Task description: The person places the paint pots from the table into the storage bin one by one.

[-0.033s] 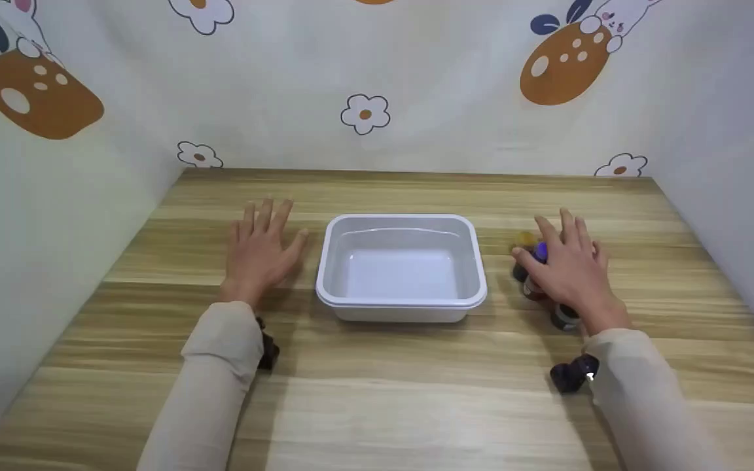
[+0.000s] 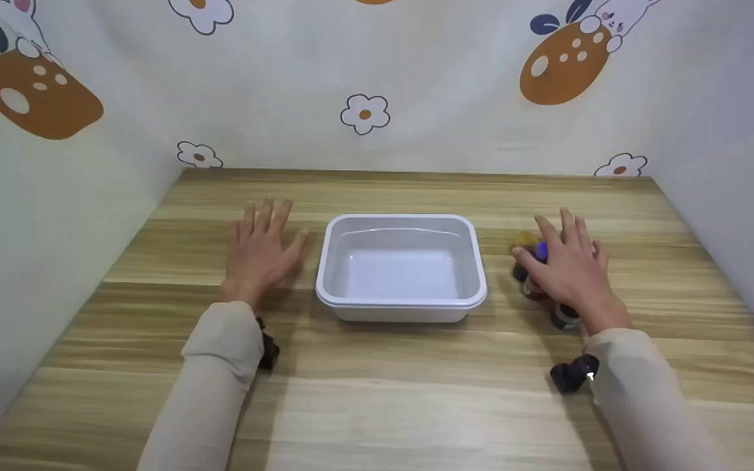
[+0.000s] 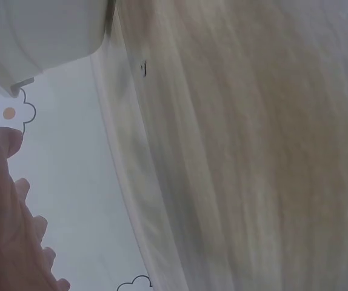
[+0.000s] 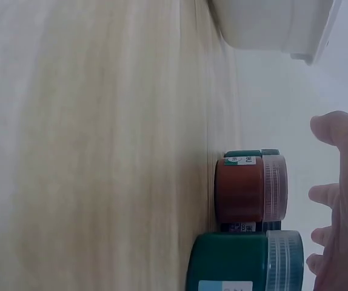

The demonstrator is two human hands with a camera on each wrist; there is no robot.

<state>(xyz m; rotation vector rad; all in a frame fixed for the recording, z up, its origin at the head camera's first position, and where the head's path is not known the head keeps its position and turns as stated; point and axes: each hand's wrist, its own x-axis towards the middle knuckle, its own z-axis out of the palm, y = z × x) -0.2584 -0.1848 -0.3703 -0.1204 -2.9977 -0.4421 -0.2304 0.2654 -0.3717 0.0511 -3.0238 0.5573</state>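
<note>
White tub [image 2: 403, 314], two hands [image 2: 256, 258] [image 2: 572, 271], three-plus jars [image 4: 239, 193]

Tub [image 2: 400, 313], jars [image 4: 239, 191] obstruct (nearside passable).

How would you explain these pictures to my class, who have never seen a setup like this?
No machine is at work here: these are a person's two bare hands. The wide picture comes from a camera worn on the head, looking forward and down. The other two come from the left wrist camera and right wrist camera, so the scene looks turned sideways.

On the wood-grain table stands a white plastic tub. The left hand is beside it, fingers spread. On the other side, the right hand hovers over small lidded jars. The right wrist view shows a dark green jar and a reddish-brown jar clearly; others are partly hidden. Neither hand holds anything.
</note>
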